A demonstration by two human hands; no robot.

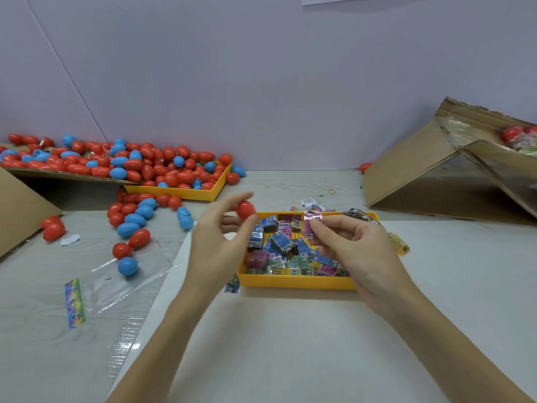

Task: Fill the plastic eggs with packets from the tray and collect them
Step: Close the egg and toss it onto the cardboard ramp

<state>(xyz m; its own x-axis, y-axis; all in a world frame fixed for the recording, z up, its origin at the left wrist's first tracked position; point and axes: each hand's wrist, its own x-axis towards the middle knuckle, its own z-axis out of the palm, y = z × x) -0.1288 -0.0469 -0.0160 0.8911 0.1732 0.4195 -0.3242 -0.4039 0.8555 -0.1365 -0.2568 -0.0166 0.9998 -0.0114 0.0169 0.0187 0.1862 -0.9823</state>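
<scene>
Your left hand (216, 242) pinches 1 red egg (245, 209); your right hand (353, 247) pinches a pink packet (312, 225) above the near tray (296, 282). Filling looks barely begun: many eggs (139, 165) wait far left.

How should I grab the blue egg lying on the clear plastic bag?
Come from above and pinch the blue egg across its fat middle, fingers on the two long sides. It lies on its side, so the rounded ends would slip; only a red egg sits close behind it.

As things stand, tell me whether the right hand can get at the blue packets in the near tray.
Probably yes: the right hand hovers right over the near tray, nothing covering the blue packets. But its grip already holds a pink packet.
</scene>
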